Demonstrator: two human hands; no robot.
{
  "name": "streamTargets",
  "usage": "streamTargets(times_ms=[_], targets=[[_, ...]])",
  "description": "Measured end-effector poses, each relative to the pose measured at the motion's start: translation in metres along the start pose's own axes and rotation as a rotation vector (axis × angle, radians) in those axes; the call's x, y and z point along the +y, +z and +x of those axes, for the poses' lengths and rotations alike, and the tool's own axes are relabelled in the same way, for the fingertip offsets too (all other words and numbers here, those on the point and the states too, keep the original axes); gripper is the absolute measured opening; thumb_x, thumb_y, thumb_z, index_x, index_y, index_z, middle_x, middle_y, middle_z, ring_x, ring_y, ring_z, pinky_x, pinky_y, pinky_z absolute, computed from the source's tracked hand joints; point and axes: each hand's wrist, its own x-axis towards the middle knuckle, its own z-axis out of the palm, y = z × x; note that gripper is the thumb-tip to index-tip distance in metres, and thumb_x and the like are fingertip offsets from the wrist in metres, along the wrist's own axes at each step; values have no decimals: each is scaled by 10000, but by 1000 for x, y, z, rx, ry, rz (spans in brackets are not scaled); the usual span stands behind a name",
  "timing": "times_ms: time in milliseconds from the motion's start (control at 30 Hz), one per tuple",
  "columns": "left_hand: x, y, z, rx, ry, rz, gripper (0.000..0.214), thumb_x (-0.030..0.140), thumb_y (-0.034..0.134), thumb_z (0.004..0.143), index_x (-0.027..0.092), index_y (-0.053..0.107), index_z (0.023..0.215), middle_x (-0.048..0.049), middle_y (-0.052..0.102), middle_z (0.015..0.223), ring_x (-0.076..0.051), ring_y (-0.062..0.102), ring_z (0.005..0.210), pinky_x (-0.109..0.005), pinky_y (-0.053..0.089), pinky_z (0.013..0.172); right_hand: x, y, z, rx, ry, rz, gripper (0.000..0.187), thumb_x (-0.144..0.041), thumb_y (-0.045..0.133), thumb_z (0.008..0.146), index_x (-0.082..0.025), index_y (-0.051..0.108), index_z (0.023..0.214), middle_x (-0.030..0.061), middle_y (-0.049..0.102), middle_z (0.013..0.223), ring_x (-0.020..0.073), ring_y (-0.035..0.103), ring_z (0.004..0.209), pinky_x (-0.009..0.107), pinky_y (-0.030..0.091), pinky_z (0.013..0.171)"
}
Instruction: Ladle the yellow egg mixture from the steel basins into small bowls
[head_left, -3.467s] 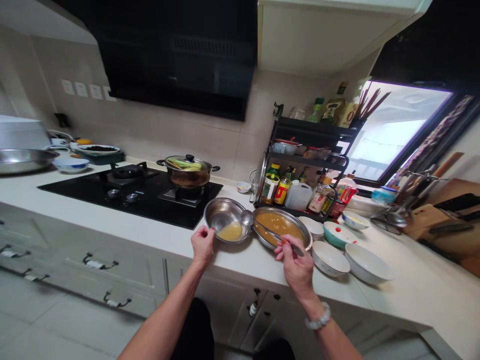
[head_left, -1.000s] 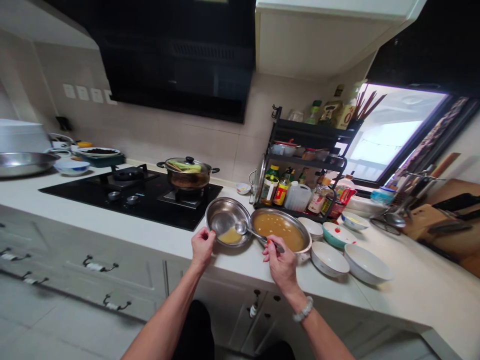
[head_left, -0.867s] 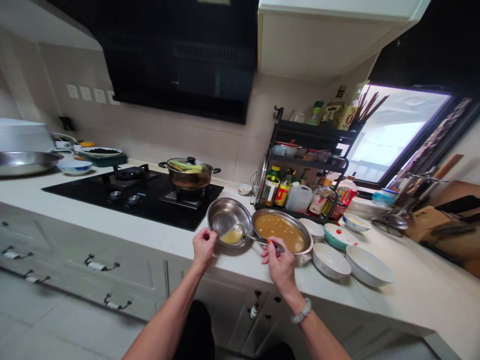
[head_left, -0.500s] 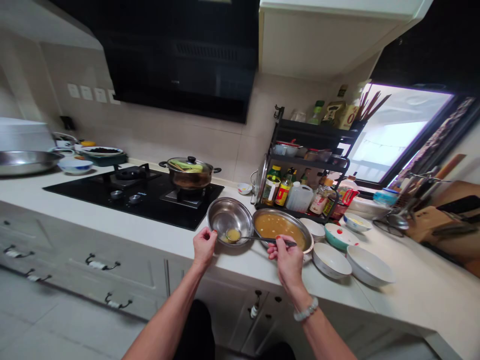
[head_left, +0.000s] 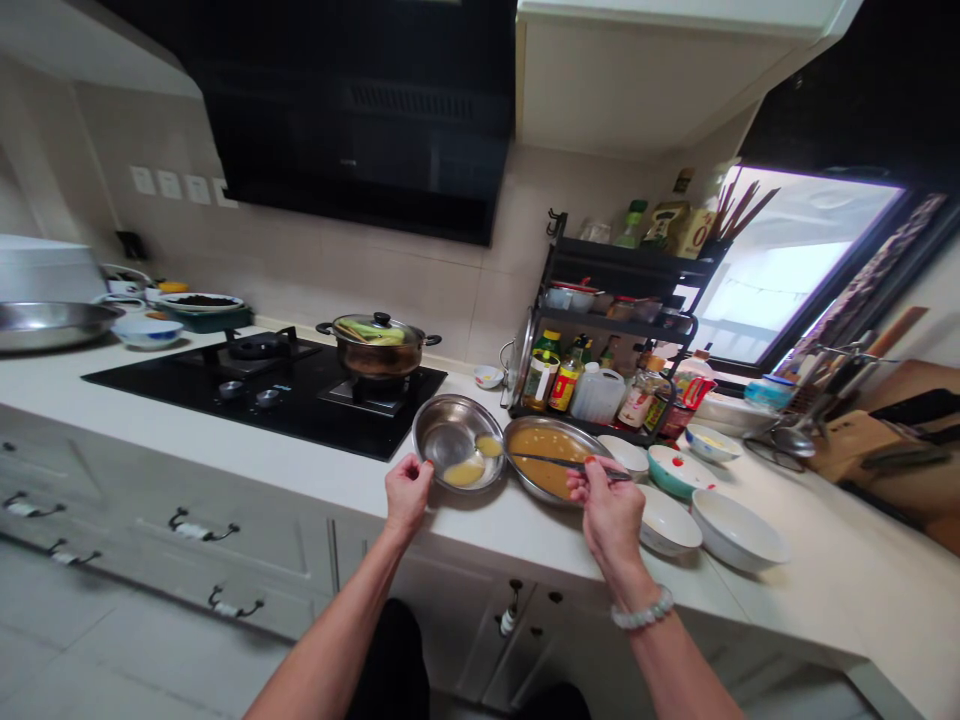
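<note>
My left hand (head_left: 406, 491) grips the near rim of a tilted steel bowl (head_left: 447, 432) with a little yellow liquid pooled at its low side. My right hand (head_left: 609, 506) is closed on the handle of a metal ladle (head_left: 489, 446), whose cup is full of yellow liquid and hangs over the bowl's right edge. Just right of it sits a wide steel pan (head_left: 525, 485) filled with the same brownish-yellow liquid.
A lidded pot (head_left: 377, 343) stands on the black hob (head_left: 255, 390). A black rack (head_left: 611, 330) of bottles is behind the pan. Several white bowls (head_left: 735, 540) lie right of my hand. A steel basin (head_left: 45, 322) sits far left; a cutting board is far right.
The ladle dipped into the tilted bowl, scooped liquid, and has now lifted and moved right toward the pan. My right hand shifted right with it. The left hand stayed on the bowl's rim.
</note>
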Motion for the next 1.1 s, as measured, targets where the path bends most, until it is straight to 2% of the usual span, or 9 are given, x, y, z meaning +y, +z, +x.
streamTargets(times_ms=[200,300,467,633,733,800,967,1100], targets=[[-1,0,0,-6,-9,-6,291,251,572,697,206,369,494,84,367,434,-80,332,447,-208,289,480,-11,-22,18,74,-54,-53,380,-456,713,648,-158,539,807,3,608,509,143,562,401,215,410,329],[-3,0,0,-5,0,2,289,247,574,697,205,374,493,81,373,436,-81,334,453,-208,291,482,-14,-35,23,80,-127,-133,383,-471,704,665,-157,548,820,7,615,522,137,548,388,224,427,340],[-4,-1,0,-12,3,6,291,259,576,697,204,381,489,80,376,431,-82,341,447,-207,290,481,-13,-54,17,-10,-327,-393,344,-475,605,780,-157,585,908,12,623,591,143,582,441,260,496,429],[-2,0,0,2,-1,0,287,255,578,682,206,380,479,80,376,427,-82,337,444,-208,294,477,-12,-65,9,-146,-584,-575,216,-366,545,844,-200,639,945,38,642,783,148,611,566,296,539,528],[-3,0,0,18,1,-12,285,254,579,680,207,376,485,81,375,433,-81,330,448,-206,293,478,-13,-62,3,-221,-679,-581,155,-295,546,845,-229,656,931,35,637,824,151,613,606,301,543,536],[-4,0,-1,21,6,-19,283,253,576,684,208,375,489,80,373,438,-82,330,452,-207,292,480,-12,-55,-3,-235,-685,-508,151,-255,547,847,-235,651,956,22,629,802,139,606,583,294,539,530],[-6,-1,-1,10,18,-21,278,237,571,693,209,373,500,79,364,448,-83,327,459,-211,289,482,2,-26,-26,-278,-495,-301,158,-273,556,851,-220,632,978,18,633,810,125,606,548,280,539,482],[-1,-1,-1,13,30,-20,281,232,569,690,208,365,497,76,351,459,-84,315,472,-210,287,485,20,-8,-35,-365,-433,-331,163,-297,555,849,-214,638,962,17,628,786,116,602,537,255,534,440]])
